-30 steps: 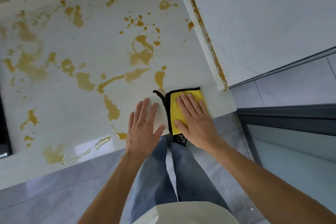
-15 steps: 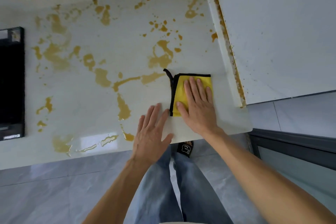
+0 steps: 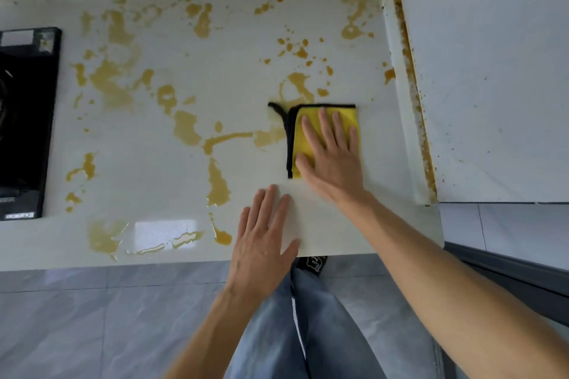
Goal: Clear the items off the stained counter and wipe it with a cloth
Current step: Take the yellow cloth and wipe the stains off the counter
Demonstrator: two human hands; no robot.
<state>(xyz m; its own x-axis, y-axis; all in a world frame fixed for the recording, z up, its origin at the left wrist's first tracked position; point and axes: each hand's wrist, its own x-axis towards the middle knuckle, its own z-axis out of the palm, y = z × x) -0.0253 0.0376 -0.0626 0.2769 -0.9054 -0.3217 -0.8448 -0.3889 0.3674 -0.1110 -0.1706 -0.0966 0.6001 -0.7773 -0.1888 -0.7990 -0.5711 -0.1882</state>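
A white counter (image 3: 240,77) is spattered with brown-yellow stains (image 3: 215,181) over most of its top. A folded yellow cloth with a black edge (image 3: 300,140) lies on it towards the right. My right hand (image 3: 332,160) presses flat on the cloth with straight, spread fingers. My left hand (image 3: 264,240) rests flat on the bare counter near the front edge, just below and left of the cloth. The strip of counter in front of the cloth looks free of stains.
A black cooktop (image 3: 24,123) is set into the counter at the far left. A white wall or cabinet side (image 3: 492,70) borders the counter on the right, with a grimy seam along it. Grey floor tiles (image 3: 92,317) and my jeans (image 3: 308,332) are below.
My right hand has pushed the cloth away from the front edge, deeper onto the counter towards the stains. My left hand has stayed near the front edge.
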